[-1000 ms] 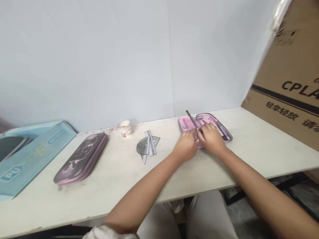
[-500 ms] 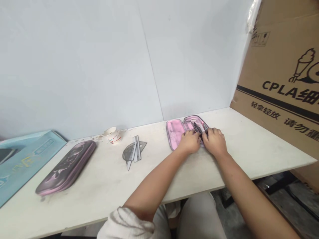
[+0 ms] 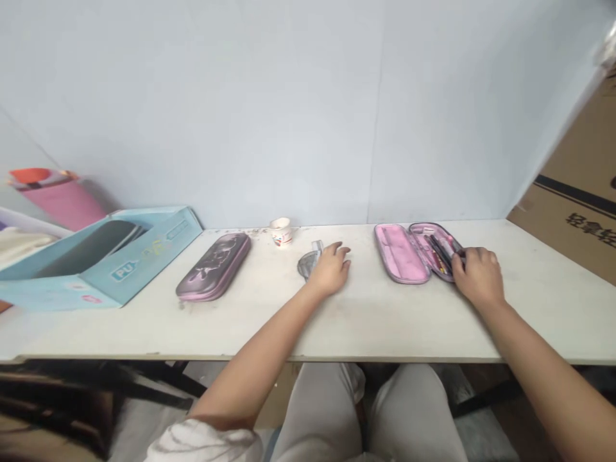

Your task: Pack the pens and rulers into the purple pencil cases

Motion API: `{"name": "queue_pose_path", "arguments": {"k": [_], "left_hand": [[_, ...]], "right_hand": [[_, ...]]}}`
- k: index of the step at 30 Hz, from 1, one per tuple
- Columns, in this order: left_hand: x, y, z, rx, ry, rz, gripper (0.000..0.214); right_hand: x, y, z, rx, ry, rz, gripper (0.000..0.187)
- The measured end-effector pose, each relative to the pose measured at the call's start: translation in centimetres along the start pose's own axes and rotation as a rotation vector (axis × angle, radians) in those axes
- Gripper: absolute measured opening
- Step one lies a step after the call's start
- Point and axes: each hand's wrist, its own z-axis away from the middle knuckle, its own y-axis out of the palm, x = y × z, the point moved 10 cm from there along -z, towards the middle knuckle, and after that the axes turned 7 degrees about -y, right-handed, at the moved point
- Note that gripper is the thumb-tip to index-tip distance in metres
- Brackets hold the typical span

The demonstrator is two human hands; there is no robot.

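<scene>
My left hand (image 3: 331, 269) is over the table with its fingers stretched out and apart. It partly covers a set of clear rulers (image 3: 317, 246) and a grey protractor (image 3: 307, 263). An unzipped pencil case (image 3: 395, 253) with pink lining lies spread flat to the right. Several dark pens (image 3: 439, 252) are in its right half. At that half's right edge, my right hand (image 3: 479, 274) has its fingers curled on the pencil case; the fingertips are partly hidden.
A closed dark pencil case (image 3: 214, 264) with pink trim lies left, near a paper cup (image 3: 280, 232). Further left stands a light-blue open box (image 3: 158, 250) with a dark case in it and a pink item (image 3: 72, 202) behind. A cardboard carton (image 3: 572, 192) stands at right.
My left hand has left the open pencil case and moved left to the rulers, its fingers spreading. My right hand stays at the case. The view has turned left.
</scene>
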Motion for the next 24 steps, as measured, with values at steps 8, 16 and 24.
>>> {"name": "queue_pose_path", "arguments": {"k": [8, 16, 24], "left_hand": [[12.1, -1.1, 3.7, -0.043, -0.338, -0.187, 0.037], [14.1, -2.0, 4.6, -0.132, -0.462, -0.236, 0.038], [10.6, -1.3, 4.6, -0.113, -0.229, -0.116, 0.031]], "right_hand": [[17.1, -2.2, -0.6, 0.055, -0.339, -0.190, 0.030], [31.6, -0.7, 0.6, 0.311, -0.549, -0.283, 0.032], [35.1, -0.5, 1.5, 0.407, -0.575, -0.060, 0.040]]}}
